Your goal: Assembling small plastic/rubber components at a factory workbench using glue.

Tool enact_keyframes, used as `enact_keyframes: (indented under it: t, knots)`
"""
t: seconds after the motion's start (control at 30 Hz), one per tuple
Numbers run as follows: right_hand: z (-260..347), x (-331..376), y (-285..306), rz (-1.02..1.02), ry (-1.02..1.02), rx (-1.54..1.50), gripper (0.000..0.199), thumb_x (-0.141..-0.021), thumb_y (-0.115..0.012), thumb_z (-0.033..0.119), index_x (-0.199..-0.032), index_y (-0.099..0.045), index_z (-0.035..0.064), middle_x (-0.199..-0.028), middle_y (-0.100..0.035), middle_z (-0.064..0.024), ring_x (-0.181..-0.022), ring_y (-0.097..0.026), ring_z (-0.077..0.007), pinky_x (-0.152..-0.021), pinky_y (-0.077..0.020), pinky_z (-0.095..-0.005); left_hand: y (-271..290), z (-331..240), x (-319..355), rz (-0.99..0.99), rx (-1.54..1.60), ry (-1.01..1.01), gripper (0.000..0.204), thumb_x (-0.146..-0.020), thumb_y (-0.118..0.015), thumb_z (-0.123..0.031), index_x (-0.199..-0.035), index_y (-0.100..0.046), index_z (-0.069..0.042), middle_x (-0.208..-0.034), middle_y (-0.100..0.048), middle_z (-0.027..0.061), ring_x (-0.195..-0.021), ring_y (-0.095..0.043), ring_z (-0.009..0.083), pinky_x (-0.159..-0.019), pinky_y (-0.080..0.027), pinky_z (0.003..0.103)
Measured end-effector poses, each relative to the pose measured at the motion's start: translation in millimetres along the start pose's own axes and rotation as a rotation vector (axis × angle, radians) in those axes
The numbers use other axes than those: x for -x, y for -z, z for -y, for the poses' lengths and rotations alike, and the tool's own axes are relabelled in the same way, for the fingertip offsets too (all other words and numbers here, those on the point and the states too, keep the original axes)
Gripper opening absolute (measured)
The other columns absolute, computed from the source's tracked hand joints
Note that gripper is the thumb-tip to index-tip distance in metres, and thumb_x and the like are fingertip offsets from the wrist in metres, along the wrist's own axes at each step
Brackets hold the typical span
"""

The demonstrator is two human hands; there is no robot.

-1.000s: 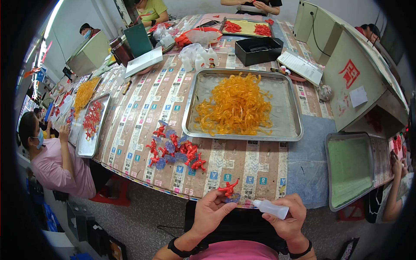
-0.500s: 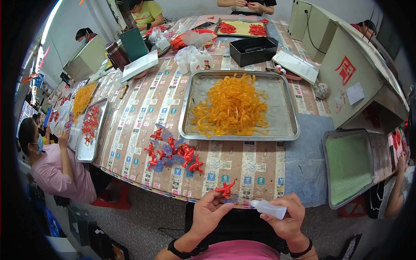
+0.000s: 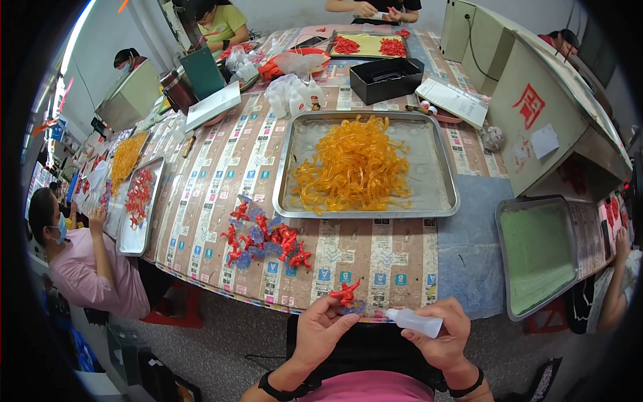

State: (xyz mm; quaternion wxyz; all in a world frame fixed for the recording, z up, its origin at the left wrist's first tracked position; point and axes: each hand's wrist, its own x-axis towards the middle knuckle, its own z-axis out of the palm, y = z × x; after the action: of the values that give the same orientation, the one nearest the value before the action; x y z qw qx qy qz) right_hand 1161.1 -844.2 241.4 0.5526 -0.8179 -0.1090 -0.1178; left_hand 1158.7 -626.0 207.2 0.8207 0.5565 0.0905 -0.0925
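My left hand [image 3: 320, 335] pinches a small red figure-shaped piece [image 3: 345, 292] on a bluish disc, held just below the table's front edge. My right hand [image 3: 442, 331] grips a small white squeeze bottle [image 3: 415, 322], its tip pointing left toward the red piece. On the table ahead lies a cluster of red pieces with bluish discs [image 3: 264, 239]. Behind it a metal tray [image 3: 439, 191] holds a heap of orange translucent strips [image 3: 353, 166].
An empty metal tray with a green bottom [image 3: 539, 254] sits at the right. A black box [image 3: 386, 79], small white bottles [image 3: 295, 99] and a beige machine [image 3: 536, 114] stand farther back. Other people work at the left and far end, with trays of red pieces [image 3: 137, 201].
My hands and the red piece have stayed nearly in place; the view has shifted slightly. The bottle tip has come a little closer to the piece.
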Motion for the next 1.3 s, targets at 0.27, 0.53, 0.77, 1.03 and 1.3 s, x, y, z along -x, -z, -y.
enact_keyframes:
  t: [0.27, 0.53, 0.77, 1.03, 1.3]
  knots:
    - [0, 0, 0, -0.01, -0.006, -0.024, 0.035, -0.063, -0.087, 0.016, -0.09, -0.068, 0.0051, -0.081, -0.061, -0.0055, -0.068, -0.056, -0.0138, -0.06, -0.0449, -0.0247, -2, -4, 1, 0.009, 0.044, 0.041, 0.033, -0.086, -0.066, 0.001, -0.115, -0.053, 0.005, -0.11, -0.061, 0.01, -0.101, -0.06, 0.0149, -0.091, -0.048, 0.027]
    - [-5, 0, -1, 0.005, -0.007, -0.031, 0.035, -0.063, -0.087, 0.015, -0.091, -0.068, 0.0056, -0.081, -0.061, -0.0056, -0.069, -0.057, -0.0141, -0.06, -0.045, -0.0249, -1, 1, 0, -0.008, 0.018, 0.006, 0.034, -0.085, -0.064, 0.003, -0.117, -0.053, 0.007, -0.111, -0.062, 0.0146, -0.097, -0.063, 0.0186, -0.087, -0.053, 0.031]
    - [-3, 1, 0, -0.028, -0.028, -0.105, 0.035, -0.063, -0.087, 0.013, -0.091, -0.068, 0.0034, -0.083, -0.062, -0.006, -0.073, -0.057, -0.015, -0.064, -0.0454, -0.0256, -3, -1, 0, 0.004, 0.056, 0.02, 0.033, -0.085, -0.066, 0.001, -0.116, -0.053, 0.005, -0.112, -0.06, 0.01, -0.101, -0.06, 0.0151, -0.09, -0.049, 0.027]
    - [3, 2, -6, -0.015, -0.045, -0.157, 0.034, -0.065, -0.087, 0.013, -0.091, -0.068, 0.0027, -0.086, -0.062, -0.0065, -0.076, -0.057, -0.0154, -0.066, -0.0454, -0.0258, -1, 5, 1, -0.006, 0.036, -0.029, 0.033, -0.082, -0.067, 0.005, -0.112, -0.054, 0.007, -0.111, -0.054, 0.0092, -0.1, -0.059, 0.016, -0.087, -0.051, 0.026]
    - [5, -2, -9, -0.022, -0.025, -0.136, 0.036, -0.066, -0.086, 0.015, -0.093, -0.067, 0.0023, -0.085, -0.062, -0.0069, -0.074, -0.057, -0.0142, -0.064, -0.0456, -0.0247, -5, 3, 0, -0.002, 0.001, -0.071, 0.032, -0.081, -0.068, 0.006, -0.111, -0.055, 0.007, -0.109, -0.052, 0.0087, -0.098, -0.059, 0.0151, -0.084, -0.052, 0.024]
